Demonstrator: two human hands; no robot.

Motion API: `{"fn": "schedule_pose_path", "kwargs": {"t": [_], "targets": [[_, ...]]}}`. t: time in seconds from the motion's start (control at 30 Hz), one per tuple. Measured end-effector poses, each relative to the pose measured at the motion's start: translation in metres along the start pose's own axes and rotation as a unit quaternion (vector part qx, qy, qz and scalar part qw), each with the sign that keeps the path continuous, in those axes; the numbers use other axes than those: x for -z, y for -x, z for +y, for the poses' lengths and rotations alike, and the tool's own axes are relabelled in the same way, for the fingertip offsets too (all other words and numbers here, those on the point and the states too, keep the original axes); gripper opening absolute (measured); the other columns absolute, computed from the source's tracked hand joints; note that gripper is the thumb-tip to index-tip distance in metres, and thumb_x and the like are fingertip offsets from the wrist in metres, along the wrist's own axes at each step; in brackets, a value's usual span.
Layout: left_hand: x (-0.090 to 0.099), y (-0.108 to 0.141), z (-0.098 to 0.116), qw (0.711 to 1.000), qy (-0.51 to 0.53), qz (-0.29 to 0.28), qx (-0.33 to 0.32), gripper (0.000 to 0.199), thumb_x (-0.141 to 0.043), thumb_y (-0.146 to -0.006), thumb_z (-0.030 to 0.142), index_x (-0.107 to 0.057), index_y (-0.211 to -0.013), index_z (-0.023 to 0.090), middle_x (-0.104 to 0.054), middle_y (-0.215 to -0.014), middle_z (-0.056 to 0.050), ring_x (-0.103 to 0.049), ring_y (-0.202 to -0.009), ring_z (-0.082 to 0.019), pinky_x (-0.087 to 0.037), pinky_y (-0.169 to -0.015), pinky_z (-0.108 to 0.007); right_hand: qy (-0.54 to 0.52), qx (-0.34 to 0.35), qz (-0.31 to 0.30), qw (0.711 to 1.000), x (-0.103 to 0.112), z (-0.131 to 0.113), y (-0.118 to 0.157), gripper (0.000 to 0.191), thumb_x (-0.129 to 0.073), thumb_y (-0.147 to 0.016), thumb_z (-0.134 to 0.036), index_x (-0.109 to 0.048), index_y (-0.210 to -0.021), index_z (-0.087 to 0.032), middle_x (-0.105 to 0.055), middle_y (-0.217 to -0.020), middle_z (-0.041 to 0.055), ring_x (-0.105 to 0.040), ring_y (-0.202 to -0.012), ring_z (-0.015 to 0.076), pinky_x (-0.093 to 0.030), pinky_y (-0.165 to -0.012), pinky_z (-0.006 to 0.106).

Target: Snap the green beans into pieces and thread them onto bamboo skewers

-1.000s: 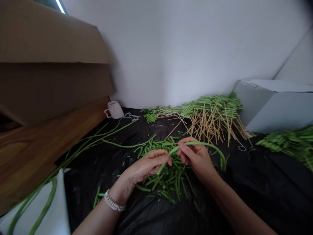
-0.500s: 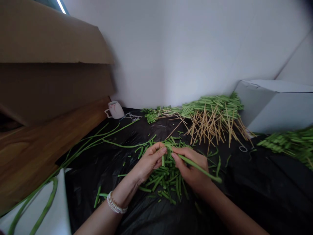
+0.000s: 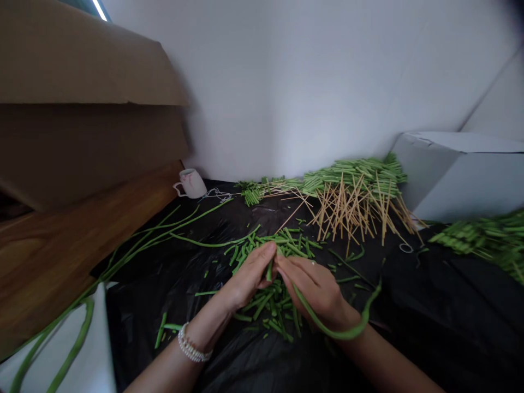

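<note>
A long green bean [image 3: 327, 327] is pinched in my right hand [image 3: 313, 284]; its loose end curves across my right wrist and curls upward. My left hand [image 3: 254, 271] is closed with its fingertips against those of my right, and a short piece of bean [image 3: 269, 269] sticks out below its thumb. The contact between the fingertips is partly hidden. Beneath both hands lies a loose pile of short cut bean pieces [image 3: 266, 305] on black plastic sheeting [image 3: 229, 360]. A pearl bracelet circles my left wrist.
Skewered bean bundles [image 3: 356, 174] with wooden sticks [image 3: 347, 210] lie at the back, more bundles [image 3: 487, 240] at right. A mug [image 3: 192, 184], whole long beans [image 3: 139, 248] and a cardboard box [image 3: 90, 131] are on the left. A white box [image 3: 466, 174] stands at right.
My hands have come closer together, fingertips meeting. The long bean's free end has swung from straight out to a downward curve over my right wrist.
</note>
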State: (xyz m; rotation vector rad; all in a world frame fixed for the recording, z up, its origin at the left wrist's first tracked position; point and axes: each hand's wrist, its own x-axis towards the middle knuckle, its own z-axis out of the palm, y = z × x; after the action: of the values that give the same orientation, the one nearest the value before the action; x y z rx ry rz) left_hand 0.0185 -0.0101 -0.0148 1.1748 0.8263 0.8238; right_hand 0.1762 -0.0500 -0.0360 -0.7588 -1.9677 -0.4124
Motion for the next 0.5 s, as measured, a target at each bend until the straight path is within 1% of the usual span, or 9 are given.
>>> {"fn": "schedule_pose_path", "kwargs": {"t": [0.07,0.13,0.27,0.33,0.5], "targets": [[0.0,0.001,-0.002,0.999,-0.036,0.004,0.007,0.047,-0.055,-0.084,0.064,-0.047,-0.075,0.018,-0.037,-0.066,0.004,-0.029,-0.054,-0.008,-0.019,-0.042,-0.018,-0.006,0.011,-0.011,1.0,0.002,-0.002,0.0,0.041,-0.057,-0.09,-0.006,-0.052,-0.13,-0.003,-0.072,-0.104,0.0174,-0.069,-0.094,0.0231,-0.06,-0.077,0.035],[-0.001,0.001,-0.002,0.998,-0.052,0.007,0.021,0.048,-0.054,-0.083,0.065,-0.048,-0.076,0.018,-0.036,-0.068,0.003,-0.03,-0.057,-0.009,-0.019,-0.043,-0.019,-0.015,0.017,-0.017,1.0,0.004,-0.003,-0.001,0.041,-0.055,-0.09,-0.005,-0.051,-0.13,-0.001,-0.071,-0.105,0.0188,-0.068,-0.094,0.0234,-0.06,-0.075,0.035],[-0.003,0.001,-0.001,0.998,-0.042,0.02,0.047,0.04,-0.055,-0.084,0.056,-0.046,-0.074,0.019,-0.033,-0.067,0.004,-0.027,-0.057,-0.009,-0.015,-0.042,-0.019,-0.004,0.038,-0.018,0.999,0.008,-0.006,-0.007,0.03,-0.052,-0.09,-0.005,-0.058,-0.119,0.002,-0.072,-0.098,0.0202,-0.069,-0.09,0.025,-0.061,-0.073,0.036],[-0.002,0.001,0.0,0.998,-0.044,0.01,0.049,0.037,-0.053,-0.086,0.052,-0.046,-0.074,0.019,-0.034,-0.067,0.004,-0.026,-0.057,-0.009,-0.016,-0.042,-0.019,0.012,0.046,-0.02,0.999,0.009,-0.007,-0.008,0.028,-0.052,-0.09,-0.006,-0.06,-0.116,0.002,-0.072,-0.096,0.0196,-0.07,-0.087,0.0249,-0.061,-0.072,0.036],[0.002,0.001,-0.002,0.997,-0.07,-0.025,0.029,0.033,-0.043,-0.092,0.046,-0.048,-0.074,0.018,-0.034,-0.066,0.004,-0.026,-0.054,-0.009,-0.018,-0.042,-0.019,0.027,0.05,-0.026,0.998,0.01,-0.009,-0.01,0.027,-0.051,-0.091,-0.006,-0.062,-0.114,0.001,-0.073,-0.092,0.0179,-0.07,-0.084,0.0239,-0.061,-0.073,0.035]]}}
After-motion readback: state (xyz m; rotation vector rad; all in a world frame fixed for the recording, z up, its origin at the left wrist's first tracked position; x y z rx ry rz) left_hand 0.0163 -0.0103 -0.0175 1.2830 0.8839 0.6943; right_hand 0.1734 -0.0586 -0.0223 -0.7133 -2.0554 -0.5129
